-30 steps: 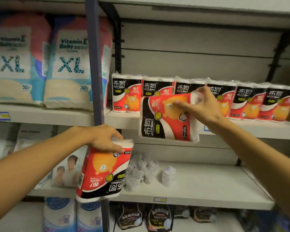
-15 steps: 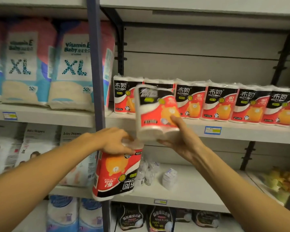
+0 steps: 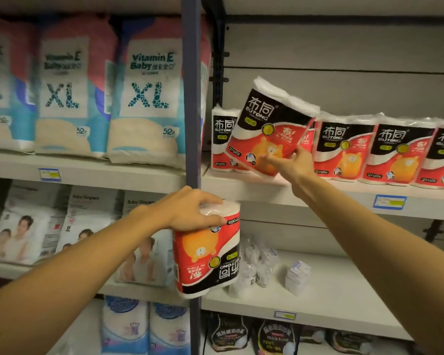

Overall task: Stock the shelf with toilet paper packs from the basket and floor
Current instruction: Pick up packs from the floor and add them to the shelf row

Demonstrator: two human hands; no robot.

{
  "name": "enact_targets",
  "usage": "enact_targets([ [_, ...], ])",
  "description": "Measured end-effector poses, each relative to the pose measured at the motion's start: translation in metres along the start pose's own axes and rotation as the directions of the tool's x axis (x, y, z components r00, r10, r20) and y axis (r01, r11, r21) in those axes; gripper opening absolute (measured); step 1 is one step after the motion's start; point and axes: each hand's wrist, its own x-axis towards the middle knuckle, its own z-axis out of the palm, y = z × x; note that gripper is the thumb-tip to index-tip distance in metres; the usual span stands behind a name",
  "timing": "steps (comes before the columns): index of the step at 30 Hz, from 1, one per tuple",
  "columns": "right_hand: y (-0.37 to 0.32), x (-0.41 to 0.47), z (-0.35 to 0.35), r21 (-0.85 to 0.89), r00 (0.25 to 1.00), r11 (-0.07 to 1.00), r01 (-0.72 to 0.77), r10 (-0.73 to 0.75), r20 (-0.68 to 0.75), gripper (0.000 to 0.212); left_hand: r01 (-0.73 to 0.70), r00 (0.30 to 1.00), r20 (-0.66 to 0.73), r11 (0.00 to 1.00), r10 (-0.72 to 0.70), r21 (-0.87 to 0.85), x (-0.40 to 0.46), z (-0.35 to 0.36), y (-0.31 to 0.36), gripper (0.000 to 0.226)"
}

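Observation:
My right hand (image 3: 291, 163) holds a red, black and white toilet paper pack (image 3: 269, 126) by its lower edge. That pack tilts to the right over the front of the upper right shelf (image 3: 267, 192), in front of the leftmost pack (image 3: 222, 142) of a row of like packs (image 3: 369, 152). My left hand (image 3: 192, 211) grips a second pack (image 3: 207, 254) from above. It hangs upside down below the shelf, just right of the blue upright post (image 3: 191, 90).
XL diaper packs (image 3: 146, 103) fill the upper left shelf, more diaper packs (image 3: 31, 226) the one below. Small wrapped tissue packs (image 3: 256, 265) lie on the lower right shelf (image 3: 344, 303). Dark bags (image 3: 274, 336) sit at the bottom.
My right hand has carried its pack up and right onto the upper shelf's front, tilting it. My left hand and its pack have risen slightly. The view has shifted left.

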Motion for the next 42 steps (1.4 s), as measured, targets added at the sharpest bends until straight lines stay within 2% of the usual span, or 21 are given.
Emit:
enact_targets([
  [6,-0.003,0.018,0.036,-0.208,0.987,0.969,0.133,-0.111,0.114,0.062,-0.077,0.997,-0.037,0.995,0.075,-0.058,-0.001,0.001,-0.02,0.07],
  [9,0.006,0.027,0.052,-0.233,0.993,0.969,0.082,-0.061,0.098,0.066,-0.096,0.995,-0.027,0.991,0.094,-0.093,-0.005,0.002,-0.026,0.065],
  [14,0.018,0.034,0.072,-0.296,0.992,0.955,0.03,0.007,0.123,0.058,-0.115,0.993,-0.032,0.991,0.114,-0.064,-0.008,-0.006,-0.034,0.063],
  [16,0.019,0.036,0.077,-0.318,0.993,0.948,0.03,0.007,0.114,0.058,-0.115,0.993,-0.039,0.991,0.113,-0.066,-0.008,-0.009,-0.037,0.062],
  [20,0.018,0.035,0.082,-0.342,0.996,0.939,0.038,-0.007,0.09,0.038,-0.125,0.991,-0.053,0.99,0.121,-0.066,-0.007,-0.008,-0.044,0.063],
  [25,0.019,0.031,0.087,-0.328,0.998,0.943,0.055,-0.064,-0.014,0.041,-0.122,0.991,-0.058,0.99,0.118,-0.072,-0.004,-0.002,-0.052,0.069],
  [29,0.02,0.028,0.088,-0.332,0.999,0.943,0.037,-0.041,-0.006,0.036,-0.12,0.992,-0.041,0.989,0.117,-0.087,-0.005,-0.001,-0.051,0.065],
  [31,0.019,0.029,0.086,-0.353,1.0,0.935,0.006,0.0,0.018,0.041,-0.123,0.991,-0.055,0.989,0.119,-0.079,-0.004,-0.002,-0.049,0.066],
  [35,0.019,0.025,0.075,-0.399,0.996,0.916,-0.034,0.065,0.065,0.067,-0.125,0.99,-0.072,0.989,0.12,-0.08,-0.002,-0.003,-0.041,0.064],
  [39,0.019,0.015,0.056,-0.412,0.999,0.911,0.034,-0.018,0.043,0.059,-0.128,0.987,-0.113,0.976,0.11,-0.174,0.0,-0.003,-0.034,0.065],
  [42,0.018,0.011,0.035,-0.429,0.992,0.899,0.085,-0.115,-0.045,0.055,-0.162,0.972,-0.22,0.913,0.082,-0.375,-0.001,-0.004,-0.028,0.047],
])
